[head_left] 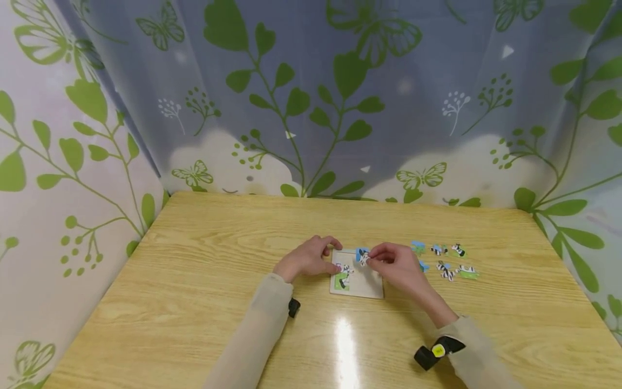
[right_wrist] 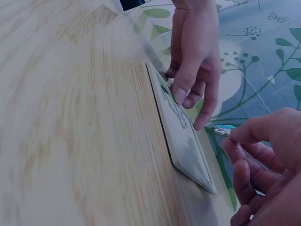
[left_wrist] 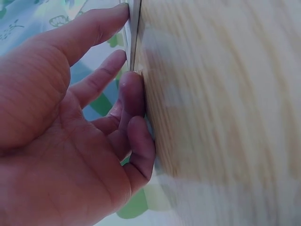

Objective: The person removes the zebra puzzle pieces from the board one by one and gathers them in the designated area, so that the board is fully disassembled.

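A square puzzle board (head_left: 365, 283) lies on the table, with zebra-patterned puzzle pieces (head_left: 343, 279) set along its left side. My left hand (head_left: 311, 256) holds the board by its left side, thumb on the near part and index finger at the far corner. In the left wrist view, the fingers of the left hand (left_wrist: 84, 108) bend about the board's edge (left_wrist: 134, 35). Between thumb and fingertips, my right hand (head_left: 399, 269) pinches a blue puzzle piece (head_left: 362, 256) with a zebra print, above the board's far part. The right wrist view shows that piece (right_wrist: 224, 129) raised off the board.
Several loose puzzle pieces (head_left: 447, 271) lie in two rows to the right of the board, partly behind my right hand. The wooden table (head_left: 194, 259) reaches back to a patterned curtain (head_left: 311, 108), which also hangs at both sides.
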Demonstrator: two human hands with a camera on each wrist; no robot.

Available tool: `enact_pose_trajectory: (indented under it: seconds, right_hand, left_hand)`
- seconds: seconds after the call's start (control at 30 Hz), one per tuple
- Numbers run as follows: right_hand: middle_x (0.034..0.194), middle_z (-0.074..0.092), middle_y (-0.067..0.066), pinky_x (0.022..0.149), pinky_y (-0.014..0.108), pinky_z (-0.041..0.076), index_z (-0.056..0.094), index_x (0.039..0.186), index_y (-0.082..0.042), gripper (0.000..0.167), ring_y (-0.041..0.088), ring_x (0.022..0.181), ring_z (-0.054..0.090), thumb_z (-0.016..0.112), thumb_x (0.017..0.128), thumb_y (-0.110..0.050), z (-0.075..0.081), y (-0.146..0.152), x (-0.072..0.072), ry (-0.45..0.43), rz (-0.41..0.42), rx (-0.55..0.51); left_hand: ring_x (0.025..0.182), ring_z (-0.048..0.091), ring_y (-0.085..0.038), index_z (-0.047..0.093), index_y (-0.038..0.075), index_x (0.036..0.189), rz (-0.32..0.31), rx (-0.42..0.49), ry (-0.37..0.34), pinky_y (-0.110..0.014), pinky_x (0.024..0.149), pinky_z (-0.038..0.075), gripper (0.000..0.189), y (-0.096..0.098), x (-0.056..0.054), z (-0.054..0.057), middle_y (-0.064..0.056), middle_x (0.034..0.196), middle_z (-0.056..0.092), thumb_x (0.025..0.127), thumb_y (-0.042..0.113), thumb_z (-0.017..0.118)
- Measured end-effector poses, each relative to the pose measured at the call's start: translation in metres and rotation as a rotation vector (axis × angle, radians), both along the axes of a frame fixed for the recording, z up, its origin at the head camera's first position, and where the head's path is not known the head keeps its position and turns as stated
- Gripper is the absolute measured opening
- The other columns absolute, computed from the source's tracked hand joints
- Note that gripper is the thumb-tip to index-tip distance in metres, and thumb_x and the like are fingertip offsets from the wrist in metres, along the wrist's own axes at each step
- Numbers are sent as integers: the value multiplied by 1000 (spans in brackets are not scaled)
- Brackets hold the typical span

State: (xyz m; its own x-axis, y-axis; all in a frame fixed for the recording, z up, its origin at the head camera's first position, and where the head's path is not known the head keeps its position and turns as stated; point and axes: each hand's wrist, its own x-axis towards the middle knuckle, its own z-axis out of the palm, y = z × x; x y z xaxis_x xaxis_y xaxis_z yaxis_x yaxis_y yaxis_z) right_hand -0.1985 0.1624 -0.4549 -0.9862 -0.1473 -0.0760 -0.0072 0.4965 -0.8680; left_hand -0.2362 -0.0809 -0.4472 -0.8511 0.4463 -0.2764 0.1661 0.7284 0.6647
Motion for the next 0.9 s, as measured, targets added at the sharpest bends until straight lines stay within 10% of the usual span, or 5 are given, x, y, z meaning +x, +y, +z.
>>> enact_pose_trajectory:
  seconds: [0.9]
  right_hand:
    - [95,76,9,60,26,49,71,106,-5,20,7,78,64,74,95,-21,4,85,34,31,-64,130]
  left_hand:
    - [94,49,-20,54,19,135,3,-29,19,-37,82,45,61,-6,28,2,-4,113,51,83,31,83]
